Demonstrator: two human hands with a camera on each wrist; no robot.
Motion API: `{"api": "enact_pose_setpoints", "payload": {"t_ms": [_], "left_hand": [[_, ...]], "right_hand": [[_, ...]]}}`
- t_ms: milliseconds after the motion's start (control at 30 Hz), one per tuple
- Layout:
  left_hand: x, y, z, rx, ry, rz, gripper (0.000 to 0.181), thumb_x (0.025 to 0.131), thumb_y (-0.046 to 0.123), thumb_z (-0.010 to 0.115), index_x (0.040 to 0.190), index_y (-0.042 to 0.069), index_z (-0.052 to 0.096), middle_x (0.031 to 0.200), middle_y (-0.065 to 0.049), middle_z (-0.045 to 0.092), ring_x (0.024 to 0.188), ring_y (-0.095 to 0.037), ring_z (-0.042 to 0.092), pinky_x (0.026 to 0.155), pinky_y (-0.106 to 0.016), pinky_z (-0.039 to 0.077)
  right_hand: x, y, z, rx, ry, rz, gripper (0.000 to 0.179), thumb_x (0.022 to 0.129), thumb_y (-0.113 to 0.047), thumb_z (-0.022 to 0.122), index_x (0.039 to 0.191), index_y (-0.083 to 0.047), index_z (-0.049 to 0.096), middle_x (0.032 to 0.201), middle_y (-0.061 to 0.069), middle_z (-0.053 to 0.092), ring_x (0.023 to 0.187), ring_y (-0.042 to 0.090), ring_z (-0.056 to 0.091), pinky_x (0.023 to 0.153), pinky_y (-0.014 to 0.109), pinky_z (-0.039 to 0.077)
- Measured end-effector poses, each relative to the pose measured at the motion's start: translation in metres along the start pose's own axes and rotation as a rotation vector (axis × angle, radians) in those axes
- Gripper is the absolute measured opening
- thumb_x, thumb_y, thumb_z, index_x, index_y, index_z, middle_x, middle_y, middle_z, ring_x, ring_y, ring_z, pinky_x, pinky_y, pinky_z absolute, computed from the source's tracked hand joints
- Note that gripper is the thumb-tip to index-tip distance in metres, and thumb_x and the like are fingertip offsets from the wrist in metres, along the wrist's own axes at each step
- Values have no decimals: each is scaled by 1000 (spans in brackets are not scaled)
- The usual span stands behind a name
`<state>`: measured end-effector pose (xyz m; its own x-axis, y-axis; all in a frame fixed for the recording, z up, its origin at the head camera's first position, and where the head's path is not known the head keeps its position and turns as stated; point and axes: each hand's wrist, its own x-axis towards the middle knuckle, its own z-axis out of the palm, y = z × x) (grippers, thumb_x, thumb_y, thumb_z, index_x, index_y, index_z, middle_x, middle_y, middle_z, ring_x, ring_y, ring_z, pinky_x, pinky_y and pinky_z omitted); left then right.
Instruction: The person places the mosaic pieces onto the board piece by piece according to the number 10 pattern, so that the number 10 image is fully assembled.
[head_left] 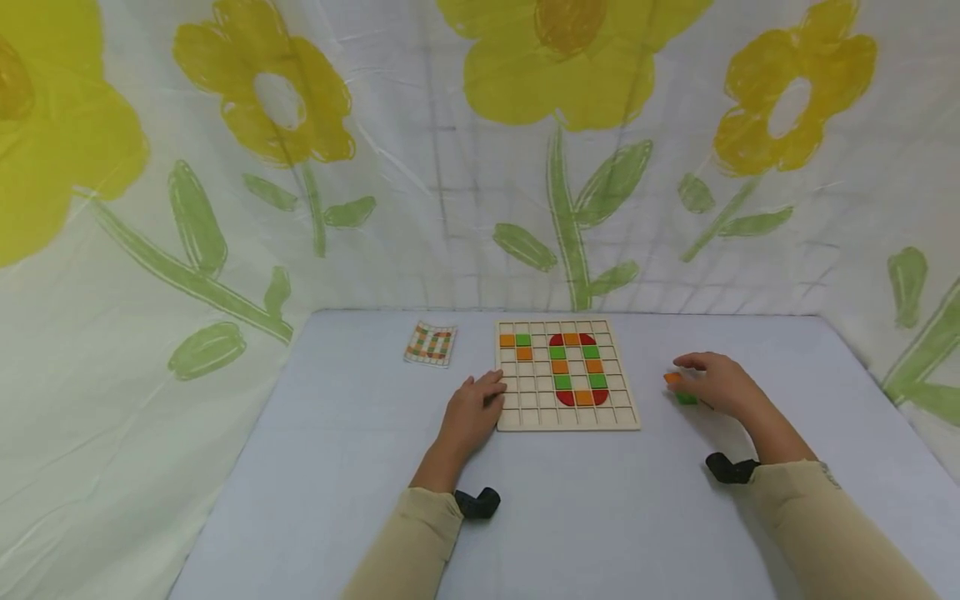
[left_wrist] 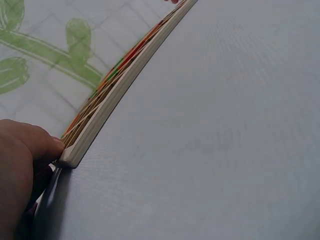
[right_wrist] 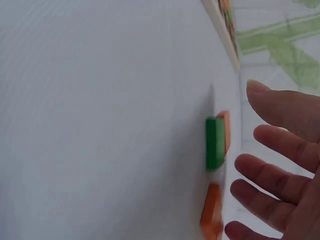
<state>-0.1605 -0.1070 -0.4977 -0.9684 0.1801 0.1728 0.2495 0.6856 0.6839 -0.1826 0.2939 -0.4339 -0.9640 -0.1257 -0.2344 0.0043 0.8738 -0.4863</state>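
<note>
A pale wooden grid board [head_left: 536, 421] lies on the table with orange, green and red tiles set in some squares. My left hand [head_left: 472, 410] rests at its left edge; in the left wrist view the thumb [left_wrist: 47, 146] touches the board's near corner [left_wrist: 70, 156]. To the right of the board, my right hand [head_left: 716, 383] hovers over a few loose tiles. In the right wrist view its fingers are spread and hold nothing, close to a green tile [right_wrist: 215, 144] and an orange tile [right_wrist: 212, 210]. Another orange tile [right_wrist: 227, 131] sits behind the green one.
A small pattern card [head_left: 431, 345] printed with coloured squares lies left of the board. A white cloth [head_left: 405, 258] with painted flowers hangs behind the table's back edge. The white tabletop [head_left: 585, 517] stretches toward the person.
</note>
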Motion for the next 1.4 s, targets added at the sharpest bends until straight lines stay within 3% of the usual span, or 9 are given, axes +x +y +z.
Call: {"api": "enact_pose_setpoints", "payload": {"t_ms": [133,333,667,933,1133,1400], "left_hand": [[-1,0,0,0,-6,-11,26,95,16,63,119,11,71,142,3,57,135,-17,50,121,-38,28],[-3,-1,-1,-16,-9,-18,26,96,16,63,120,11,71,143,3,56,135,-16,50,122,-38,27],[-4,1,-2,-29,-12,-17,27,96,16,63,121,11,71,143,3,55,136,-16,49,122,-38,26],[-3,3,-3,-34,-20,-26,26,96,16,63,121,11,71,143,3,56,136,-16,49,122,-39,25],[-1,0,-2,-19,-8,1,26,95,14,63,119,9,71,141,1,57,134,-18,51,121,-40,28],[0,-1,0,-23,3,10,24,95,14,64,117,10,73,139,2,59,132,-17,53,121,-39,29]], "right_hand": [[-5,10,2,-15,21,-27,62,86,-41,73,129,2,59,136,33,50,127,53,40,101,65,39],[-6,15,6,-14,39,-46,51,81,-34,78,116,1,66,131,33,52,125,54,41,102,67,37],[-11,21,5,-16,14,-69,43,84,-25,77,117,2,69,138,28,52,121,50,50,96,62,46],[-9,27,11,-27,43,-100,34,85,-19,76,109,3,70,134,30,54,115,48,55,94,61,48],[-9,25,8,-24,37,-102,38,85,-20,75,113,5,68,134,30,53,114,48,55,93,61,49],[-10,22,4,-118,21,-168,31,86,-19,75,105,4,70,124,30,59,116,50,52,96,62,46]]}}
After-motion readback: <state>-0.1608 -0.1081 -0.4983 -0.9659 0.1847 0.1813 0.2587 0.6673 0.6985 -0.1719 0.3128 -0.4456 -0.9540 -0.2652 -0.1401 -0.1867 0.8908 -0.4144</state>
